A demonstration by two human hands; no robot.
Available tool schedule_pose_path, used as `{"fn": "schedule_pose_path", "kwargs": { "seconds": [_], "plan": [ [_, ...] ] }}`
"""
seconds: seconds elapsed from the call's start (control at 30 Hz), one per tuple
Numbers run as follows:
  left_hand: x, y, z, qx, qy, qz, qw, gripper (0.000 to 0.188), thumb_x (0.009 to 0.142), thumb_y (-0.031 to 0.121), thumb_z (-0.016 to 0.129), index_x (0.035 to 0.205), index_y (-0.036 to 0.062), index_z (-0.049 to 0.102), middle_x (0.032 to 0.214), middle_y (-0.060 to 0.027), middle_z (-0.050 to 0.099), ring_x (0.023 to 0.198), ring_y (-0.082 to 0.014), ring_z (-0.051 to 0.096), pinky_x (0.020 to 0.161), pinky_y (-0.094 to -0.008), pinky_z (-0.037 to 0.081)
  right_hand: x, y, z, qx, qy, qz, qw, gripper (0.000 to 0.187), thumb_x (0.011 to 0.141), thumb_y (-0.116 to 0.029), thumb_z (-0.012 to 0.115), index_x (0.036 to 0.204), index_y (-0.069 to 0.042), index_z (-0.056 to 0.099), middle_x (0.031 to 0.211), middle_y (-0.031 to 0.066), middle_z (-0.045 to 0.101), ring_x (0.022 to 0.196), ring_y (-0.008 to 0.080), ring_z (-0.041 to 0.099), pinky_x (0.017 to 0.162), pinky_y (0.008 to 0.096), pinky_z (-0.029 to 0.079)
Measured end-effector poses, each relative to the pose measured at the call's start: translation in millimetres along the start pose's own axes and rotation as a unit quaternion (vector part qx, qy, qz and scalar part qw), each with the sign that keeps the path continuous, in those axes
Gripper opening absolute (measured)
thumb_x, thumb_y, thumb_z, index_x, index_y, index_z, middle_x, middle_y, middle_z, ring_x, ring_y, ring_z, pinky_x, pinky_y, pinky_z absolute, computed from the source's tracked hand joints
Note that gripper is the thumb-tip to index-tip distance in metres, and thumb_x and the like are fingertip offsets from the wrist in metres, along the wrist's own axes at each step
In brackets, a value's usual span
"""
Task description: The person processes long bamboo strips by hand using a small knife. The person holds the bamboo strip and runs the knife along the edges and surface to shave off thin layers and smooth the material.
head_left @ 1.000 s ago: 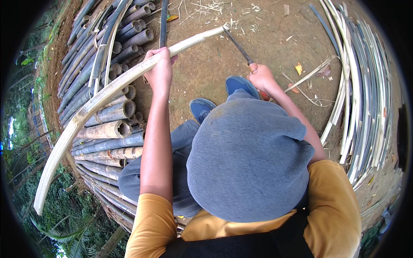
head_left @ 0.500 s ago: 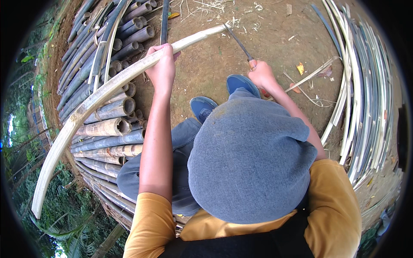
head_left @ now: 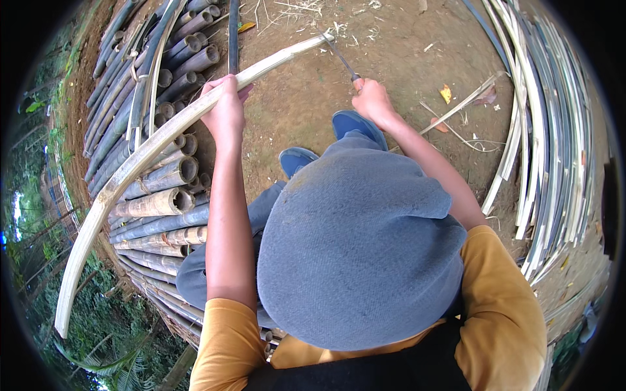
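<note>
My left hand [head_left: 223, 111] is wrapped round a long, pale split bamboo strip [head_left: 156, 140], gripping it from beneath. The strip slants from the lower left up to the top middle, its inner side pale and rough. In my right hand [head_left: 373, 99] is a knife [head_left: 343, 62] with a narrow dark blade. The blade's tip meets or crosses the strip's far end, where thin shavings [head_left: 338, 29] show. A dark strip [head_left: 233, 36] runs away from behind my left hand; whether the hand holds it too, I cannot tell.
Cut bamboo poles [head_left: 166, 173] lie stacked on the left. A large bundle of split strips [head_left: 538, 130] is at the right on the dirt ground [head_left: 293, 98]. Two blue shoes [head_left: 357, 127] are between my arms, and a grey cloth cap [head_left: 362, 247] covers the lower middle.
Both hands have shifted slightly left, with the strip and knife. The blade still sits at the strip's far end. The whole view has shifted a little too.
</note>
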State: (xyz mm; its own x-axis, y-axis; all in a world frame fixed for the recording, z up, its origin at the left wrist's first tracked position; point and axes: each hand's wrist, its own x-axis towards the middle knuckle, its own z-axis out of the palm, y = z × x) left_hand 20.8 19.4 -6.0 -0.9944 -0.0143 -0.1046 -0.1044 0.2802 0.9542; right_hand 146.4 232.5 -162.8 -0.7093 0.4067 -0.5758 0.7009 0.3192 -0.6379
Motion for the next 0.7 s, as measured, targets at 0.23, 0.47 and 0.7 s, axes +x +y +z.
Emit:
{"fn": "schedule_pose_path", "kwargs": {
  "seconds": [0.23,0.47,0.7],
  "plan": [
    [5,9,5,0.012,-0.017,-0.010,1.000,0.020,0.094,0.013,0.064,0.102,-0.0028,0.055,0.103,-0.0198,0.066,0.088,-0.0350,0.074,0.083,-0.0406,0.063,16,17,-4,0.010,0.057,0.018,0.998,0.028,0.097,-0.021,0.057,0.113,0.001,0.065,0.110,0.0282,0.068,0.109,0.0428,0.064,0.093,0.0502,0.051],
    [5,3,-2,0.011,-0.020,-0.015,1.000,0.020,0.095,0.015,0.063,0.103,-0.0016,0.055,0.101,-0.0173,0.067,0.085,-0.0313,0.075,0.078,-0.0369,0.061,-20,2,-7,-0.004,0.027,-0.052,0.998,0.025,0.098,-0.021,0.056,0.110,-0.002,0.065,0.105,0.0274,0.069,0.102,0.0443,0.067,0.088,0.0523,0.053],
    [6,-1,-7,-0.014,-0.026,-0.005,1.000,0.018,0.096,0.014,0.064,0.100,-0.0023,0.056,0.102,-0.0166,0.067,0.085,-0.0292,0.074,0.076,-0.0347,0.061,-27,-4,-10,-0.056,0.023,-0.094,0.994,0.027,0.101,-0.026,0.054,0.110,-0.001,0.063,0.098,0.0259,0.070,0.097,0.0442,0.068,0.082,0.0535,0.053]
  ]
}}
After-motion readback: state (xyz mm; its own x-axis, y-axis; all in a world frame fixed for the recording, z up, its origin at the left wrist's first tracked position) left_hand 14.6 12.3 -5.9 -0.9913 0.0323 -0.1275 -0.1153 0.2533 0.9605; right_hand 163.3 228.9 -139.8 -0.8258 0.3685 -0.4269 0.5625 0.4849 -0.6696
